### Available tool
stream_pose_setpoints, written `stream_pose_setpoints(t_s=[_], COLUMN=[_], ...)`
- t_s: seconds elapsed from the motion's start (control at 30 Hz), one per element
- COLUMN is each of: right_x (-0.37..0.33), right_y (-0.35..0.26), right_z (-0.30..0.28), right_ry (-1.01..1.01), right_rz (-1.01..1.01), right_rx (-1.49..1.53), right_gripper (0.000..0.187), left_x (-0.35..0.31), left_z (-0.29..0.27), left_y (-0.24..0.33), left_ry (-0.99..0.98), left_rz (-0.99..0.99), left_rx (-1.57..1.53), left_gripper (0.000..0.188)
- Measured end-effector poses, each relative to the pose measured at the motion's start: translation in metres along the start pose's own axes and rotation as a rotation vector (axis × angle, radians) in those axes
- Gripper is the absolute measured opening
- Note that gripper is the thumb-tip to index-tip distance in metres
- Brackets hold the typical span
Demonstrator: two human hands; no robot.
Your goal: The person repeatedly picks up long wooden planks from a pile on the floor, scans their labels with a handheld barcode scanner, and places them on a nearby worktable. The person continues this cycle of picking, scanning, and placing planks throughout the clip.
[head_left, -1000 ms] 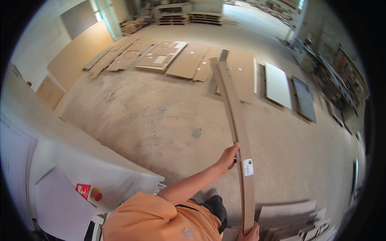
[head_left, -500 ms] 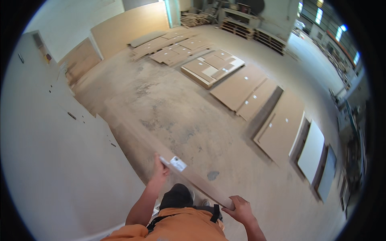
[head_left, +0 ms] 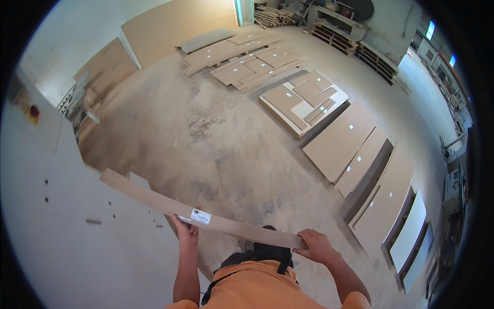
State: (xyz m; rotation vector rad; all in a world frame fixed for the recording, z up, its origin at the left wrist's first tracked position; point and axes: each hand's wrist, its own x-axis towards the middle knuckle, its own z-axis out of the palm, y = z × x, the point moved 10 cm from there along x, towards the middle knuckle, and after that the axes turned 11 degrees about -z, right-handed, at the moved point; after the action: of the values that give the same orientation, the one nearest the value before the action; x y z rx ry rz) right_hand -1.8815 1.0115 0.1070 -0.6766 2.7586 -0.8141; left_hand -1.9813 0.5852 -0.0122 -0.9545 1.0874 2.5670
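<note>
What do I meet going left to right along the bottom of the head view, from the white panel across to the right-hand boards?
White panel with drilled holes → left hand → label sticker on the long board strip → right hand → white board on the floor.

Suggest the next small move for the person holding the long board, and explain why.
Probably ease the long narrow board down flat onto the white panel at the left. The left hand grips it near the label, the right hand holds its near end, and its far end already reaches over that panel.
</note>
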Motion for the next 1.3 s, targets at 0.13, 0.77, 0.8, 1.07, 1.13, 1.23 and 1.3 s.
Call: stream_pose_setpoints(t_s=[0.13, 0.77, 0.8, 1.07, 1.13, 1.23, 1.3], right_x=[0.129, 0.845, 0.877, 1.009, 1.031, 1.083, 1.132], right_y=[0.053, 0.256, 0.265, 0.338, 0.36, 0.399, 0.431], right_z=[-0.009, -0.073, -0.068, -0.096, -0.096, -0.093, -0.091], right_ry=[-0.024, -0.145, -0.136, 0.067, 0.139, 0.257, 0.332], right_rz=[-0.015, 0.276, 0.348, 0.882, 1.039, 1.179, 1.23], right_rx=[0.054, 0.576, 0.532, 0.394, 0.435, 0.433, 0.446], right_gripper=[0.048, 0.055, 0.059, 0.06, 0.058, 0.057, 0.058], left_x=[0.105, 0.56, 0.596, 0.8, 0.861, 0.955, 1.011], left_z=[0.038, 0.157, 0.165, 0.297, 0.329, 0.372, 0.403], left_y=[0.072, 0.476, 0.503, 0.691, 0.728, 0.77, 0.8], left_ry=[0.02, 0.405, 0.389, 0.206, 0.198, 0.14, 0.139], left_rz=[0.054, 0.351, 0.302, 0.245, 0.279, 0.236, 0.247], left_rx=[0.025, -0.033, 0.04, 0.274, 0.283, 0.326, 0.35], left_gripper=[0.082, 0.046, 0.044, 0.04, 0.041, 0.044, 0.045])
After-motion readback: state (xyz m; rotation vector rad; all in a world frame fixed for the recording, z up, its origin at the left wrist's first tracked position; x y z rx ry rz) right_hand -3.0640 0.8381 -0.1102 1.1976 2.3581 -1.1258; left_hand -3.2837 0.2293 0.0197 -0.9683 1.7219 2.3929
